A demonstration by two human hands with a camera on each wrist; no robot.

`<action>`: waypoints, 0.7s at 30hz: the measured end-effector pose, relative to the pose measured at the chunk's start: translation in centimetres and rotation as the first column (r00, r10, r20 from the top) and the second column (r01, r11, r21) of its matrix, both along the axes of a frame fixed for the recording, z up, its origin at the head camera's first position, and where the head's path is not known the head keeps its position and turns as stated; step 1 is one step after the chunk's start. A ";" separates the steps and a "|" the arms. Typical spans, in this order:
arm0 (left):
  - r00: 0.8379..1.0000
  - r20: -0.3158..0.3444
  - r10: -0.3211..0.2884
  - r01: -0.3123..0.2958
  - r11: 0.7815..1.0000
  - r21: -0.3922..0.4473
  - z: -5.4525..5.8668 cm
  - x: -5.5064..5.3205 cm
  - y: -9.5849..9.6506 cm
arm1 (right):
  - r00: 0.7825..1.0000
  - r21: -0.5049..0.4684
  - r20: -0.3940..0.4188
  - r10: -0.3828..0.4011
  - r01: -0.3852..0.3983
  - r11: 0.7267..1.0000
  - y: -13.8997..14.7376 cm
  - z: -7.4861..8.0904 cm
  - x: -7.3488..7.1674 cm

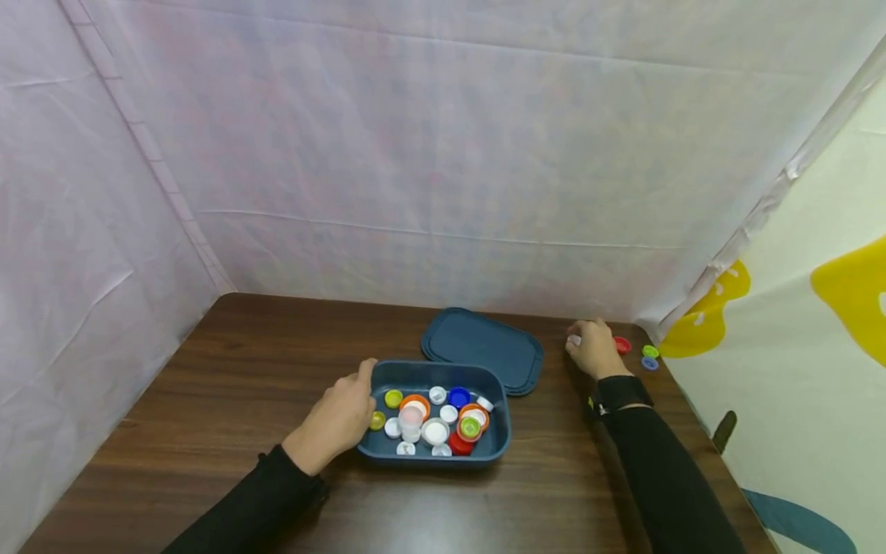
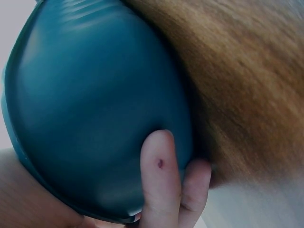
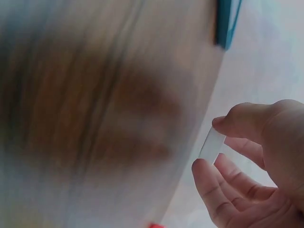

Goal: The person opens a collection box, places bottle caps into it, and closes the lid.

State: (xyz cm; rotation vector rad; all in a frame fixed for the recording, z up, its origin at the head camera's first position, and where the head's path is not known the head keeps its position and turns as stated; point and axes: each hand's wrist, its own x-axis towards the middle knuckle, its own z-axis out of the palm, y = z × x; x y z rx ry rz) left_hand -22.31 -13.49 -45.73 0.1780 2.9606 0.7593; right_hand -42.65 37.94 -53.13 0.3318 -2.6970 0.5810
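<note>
My left hand [image 1: 338,419] holds the left end of a dark blue plastic box [image 1: 443,462], which contains several bottle caps in white, yellow, orange, red, blue and green. In the left wrist view the fingers [image 2: 160,185] press against the outside of the box wall [image 2: 95,90]. Toward the table's far right corner, my right hand [image 1: 597,354] pinches a white bottle cap [image 1: 574,339]. The right wrist view shows that cap [image 3: 212,146] edge-on between thumb and fingertips, above the table.
Behind the box lies a dark blue lid [image 1: 484,346]. Just right of my right hand are a red cap [image 1: 623,345], a green cap [image 1: 650,351] and a blue cap [image 1: 649,363], near the table's right edge. Hanging white sheets [image 1: 443,154] stand behind the table [image 1: 277,354].
</note>
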 end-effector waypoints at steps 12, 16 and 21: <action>1.000 -0.002 -0.006 0.006 1.000 -0.006 0.0 0.0 -0.1 | 0.998 -0.042 -0.028 0.056 -0.057 0.997 -7.9 6.6 7.0; 1.000 0.001 -0.003 0.003 1.000 -0.006 0.0 0.0 -0.1 | 0.991 -0.083 -0.057 0.117 -0.122 0.989 -9.4 7.3 8.3; 1.000 0.009 0.002 -0.001 1.000 -0.008 0.1 0.1 0.0 | 0.963 -0.178 -0.097 0.252 -0.266 0.947 -10.4 6.7 8.7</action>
